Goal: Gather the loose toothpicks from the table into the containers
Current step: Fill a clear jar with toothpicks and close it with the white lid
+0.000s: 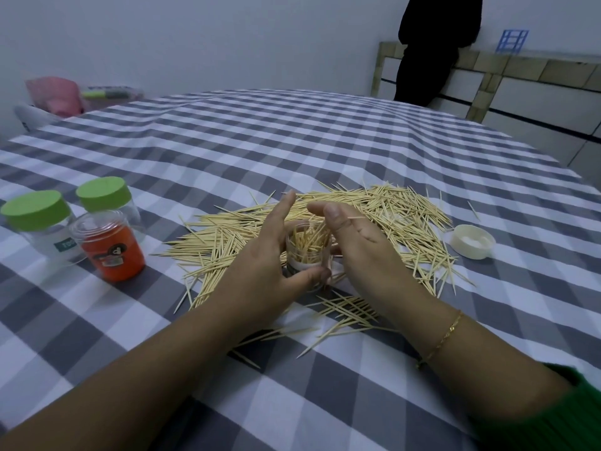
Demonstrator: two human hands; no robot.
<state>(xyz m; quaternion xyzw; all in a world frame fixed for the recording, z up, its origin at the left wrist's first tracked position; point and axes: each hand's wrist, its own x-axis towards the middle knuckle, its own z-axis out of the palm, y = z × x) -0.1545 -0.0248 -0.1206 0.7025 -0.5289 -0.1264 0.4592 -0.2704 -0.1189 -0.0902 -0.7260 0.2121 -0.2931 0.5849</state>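
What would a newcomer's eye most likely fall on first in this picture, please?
Probably the wide heap of loose toothpicks across the middle of the checked tablecloth. At its centre, the left hand and right hand flank a small clear container partly filled with toothpicks. At the left stand an orange jar and two green-lidded jars; a white lid lies at the right.

Clear jar (307, 252) upright, part-filled, amid loose scattered pale toothpicks (403, 206)

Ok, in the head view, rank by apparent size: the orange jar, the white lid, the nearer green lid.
1. orange jar
2. nearer green lid
3. white lid
The two lids look close; the wide-angle view leaves their order unsure.
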